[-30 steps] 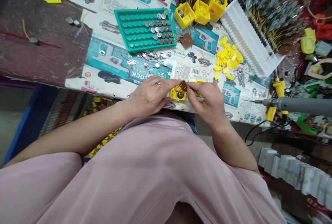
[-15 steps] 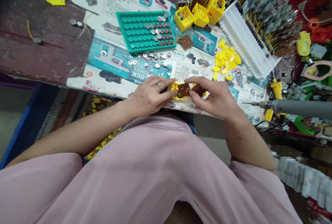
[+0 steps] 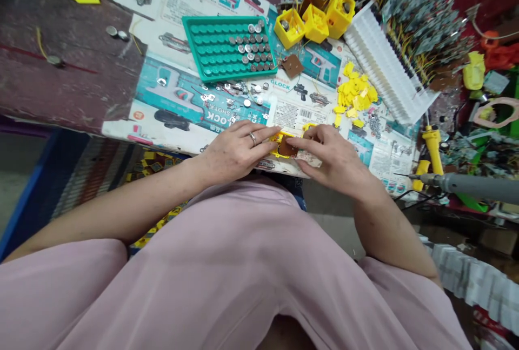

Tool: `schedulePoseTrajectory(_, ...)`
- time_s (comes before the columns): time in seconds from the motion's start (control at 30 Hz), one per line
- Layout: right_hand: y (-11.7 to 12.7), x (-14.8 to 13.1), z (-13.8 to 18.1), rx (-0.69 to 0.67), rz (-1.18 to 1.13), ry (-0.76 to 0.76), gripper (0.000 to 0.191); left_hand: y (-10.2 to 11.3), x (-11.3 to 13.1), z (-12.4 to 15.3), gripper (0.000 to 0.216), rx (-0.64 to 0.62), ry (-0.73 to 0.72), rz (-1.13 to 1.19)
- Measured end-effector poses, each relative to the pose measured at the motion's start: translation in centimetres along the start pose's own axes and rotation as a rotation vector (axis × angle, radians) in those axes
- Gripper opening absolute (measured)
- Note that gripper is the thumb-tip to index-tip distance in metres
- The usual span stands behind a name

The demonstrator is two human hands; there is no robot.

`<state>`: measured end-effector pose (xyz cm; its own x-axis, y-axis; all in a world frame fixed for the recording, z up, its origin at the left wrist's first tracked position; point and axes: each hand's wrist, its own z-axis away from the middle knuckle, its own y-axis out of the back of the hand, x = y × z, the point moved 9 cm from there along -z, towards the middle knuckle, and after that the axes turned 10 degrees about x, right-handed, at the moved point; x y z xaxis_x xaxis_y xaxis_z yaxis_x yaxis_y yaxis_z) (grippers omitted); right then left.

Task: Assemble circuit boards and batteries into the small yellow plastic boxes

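A small yellow plastic case (image 3: 279, 153) lies at the front edge of the table, a brown square board (image 3: 288, 148) seated in its opening. My left hand (image 3: 243, 147), with a ring on one finger, grips the left side of this case between thumb and fingers. From the right, the index fingertip of my right hand (image 3: 334, 158) reaches the board, while its thumb stands apart below. More yellow plastic (image 3: 310, 126) shows just behind the right fingers, partly hidden by them.
Behind my hands sits a green tray (image 3: 211, 47) of button cells. Loose metal clips (image 3: 231, 102), yellow tabs (image 3: 354, 91) and yellow cases (image 3: 316, 21) lie around. A white rack (image 3: 381, 64) of wired parts stands right. A thin-tipped grey tool (image 3: 466, 182) juts in from the right.
The brown board, tilted between my right fingers before, now lies flatter in the yellow case. My right thumb and index finger have come apart.
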<state>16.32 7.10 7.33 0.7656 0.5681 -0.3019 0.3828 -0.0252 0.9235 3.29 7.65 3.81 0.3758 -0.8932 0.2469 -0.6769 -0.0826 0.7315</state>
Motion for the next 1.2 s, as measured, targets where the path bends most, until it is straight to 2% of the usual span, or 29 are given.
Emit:
schedulePoseTrajectory(0.13,0.5,-0.9,0.0,0.104,0.171,0.207,0.017,0.0,-0.2,-0.1,0.026,0.021,0.044,0.038)
schedulePoseTrajectory(0.27,0.7,-1.9,0.6,0.062,0.179,0.281,0.024,0.1,-0.3,-0.2,0.035,0.021,0.064,0.03)
schedulePoseTrajectory(0.4,1.1,-3.4,1.2,0.088,0.22,0.321,0.022,-0.1,0.0,0.2,0.032,0.014,0.017,0.05)
schedulePoseTrajectory(0.47,1.2,-3.7,1.3,0.105,0.161,0.29,0.024,-0.2,0.0,0.4,0.03,0.004,-0.002,0.045)
schedulePoseTrajectory(0.53,1.1,-3.3,1.2,0.118,0.062,0.197,0.027,-0.3,0.0,0.6,0.031,-0.011,-0.013,0.027)
schedulePoseTrajectory(0.7,0.6,0.2,0.1,0.155,-0.18,-0.199,0.029,-0.1,0.1,0.5,0.032,-0.006,-0.039,-0.007)
schedulePoseTrajectory(0.8,-0.1,2.1,-0.6,0.168,-0.292,-0.337,0.027,0.0,0.2,0.5,0.031,0.017,-0.028,0.017)
schedulePoseTrajectory(0.93,-0.9,3.1,-1.4,0.141,-0.288,-0.321,0.024,0.1,0.0,0.5,0.029,0.029,0.019,0.068)
schedulePoseTrajectory(1.03,-1.0,2.9,-1.9,0.163,-0.241,-0.259,0.025,0.3,0.3,0.5,0.028,0.033,-0.045,-0.028)
schedulePoseTrajectory(1.2,-0.4,1.1,-2.2,0.195,0.006,-0.139,0.017,0.4,0.6,0.4,0.025,0.046,-0.101,-0.131)
